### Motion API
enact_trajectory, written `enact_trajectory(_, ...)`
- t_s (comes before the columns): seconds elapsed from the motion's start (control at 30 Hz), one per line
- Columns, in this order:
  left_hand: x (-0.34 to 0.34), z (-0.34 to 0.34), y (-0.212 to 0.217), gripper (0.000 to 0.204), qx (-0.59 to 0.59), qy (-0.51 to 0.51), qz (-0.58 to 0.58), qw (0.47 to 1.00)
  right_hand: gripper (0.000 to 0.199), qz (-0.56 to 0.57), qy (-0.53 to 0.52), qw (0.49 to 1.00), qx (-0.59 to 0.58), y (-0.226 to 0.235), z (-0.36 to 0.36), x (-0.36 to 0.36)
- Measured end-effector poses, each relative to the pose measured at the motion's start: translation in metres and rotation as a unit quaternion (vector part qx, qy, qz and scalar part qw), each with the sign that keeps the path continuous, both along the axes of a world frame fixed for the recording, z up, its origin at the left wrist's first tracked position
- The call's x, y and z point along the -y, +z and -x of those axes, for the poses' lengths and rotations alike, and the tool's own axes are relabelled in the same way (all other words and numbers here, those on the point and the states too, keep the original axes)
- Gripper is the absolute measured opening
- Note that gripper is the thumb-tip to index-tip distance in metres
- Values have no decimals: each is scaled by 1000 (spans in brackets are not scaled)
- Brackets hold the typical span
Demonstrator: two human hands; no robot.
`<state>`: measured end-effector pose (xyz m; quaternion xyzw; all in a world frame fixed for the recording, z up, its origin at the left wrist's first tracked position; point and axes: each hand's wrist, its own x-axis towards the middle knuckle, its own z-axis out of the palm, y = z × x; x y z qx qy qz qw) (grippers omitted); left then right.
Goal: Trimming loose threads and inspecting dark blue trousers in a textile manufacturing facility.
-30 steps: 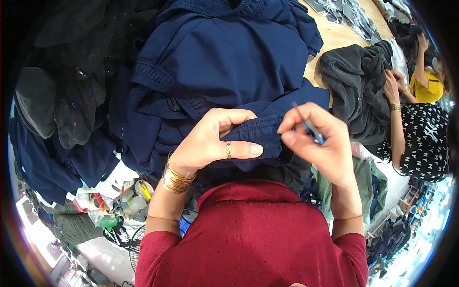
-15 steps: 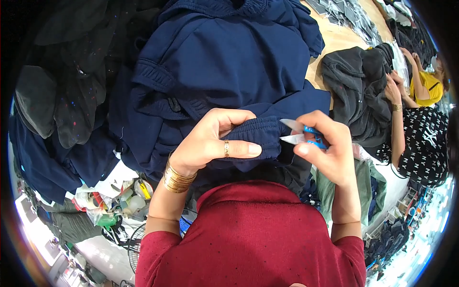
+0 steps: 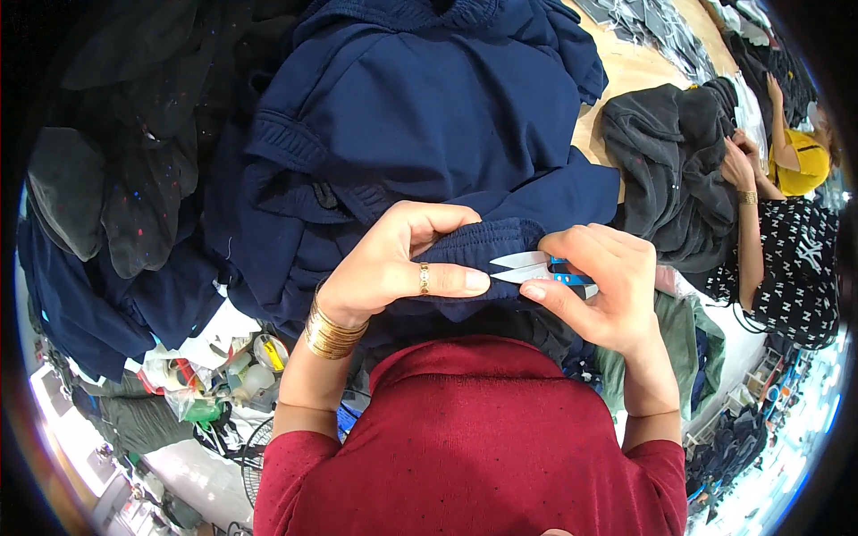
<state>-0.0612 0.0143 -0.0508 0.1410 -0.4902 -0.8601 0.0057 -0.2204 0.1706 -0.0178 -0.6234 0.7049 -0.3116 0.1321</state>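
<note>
My left hand [image 3: 407,261] grips the gathered elastic edge [image 3: 478,241] of a navy blue garment, its thumb lying on top and its fingers behind the cloth. In my right hand [image 3: 601,284] is a pair of blue-handled thread snips [image 3: 527,268], held between thumb and fingers. Their two pointed blades are slightly apart and lie over the elastic band, with the tips close to my left thumb. More of the navy garment [image 3: 447,116] spreads out beyond my hands in loose folds. The cloth under my left fingers is hidden.
Dark clothes [image 3: 143,179] are heaped at the left, with a dark grey garment [image 3: 666,161] at the right. Two people work at the far right; one wears a patterned black shirt [image 3: 786,259]. Plastic bags and small items [image 3: 223,380] lie at lower left.
My right hand has moved a little left and down, bringing the snips' blades from beside the elastic band to over it, near my left thumb. My left hand has stayed put.
</note>
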Motion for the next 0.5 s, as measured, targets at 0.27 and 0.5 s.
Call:
enact_trajectory(0.27,0,-2,1,44,46,6,17,999,25,14,1,1000,-1,-3,-1,-1)
enact_trajectory(0.5,0,-2,0,27,7,0,2,1000,24,-8,-44,998,42,-2,3,-2)
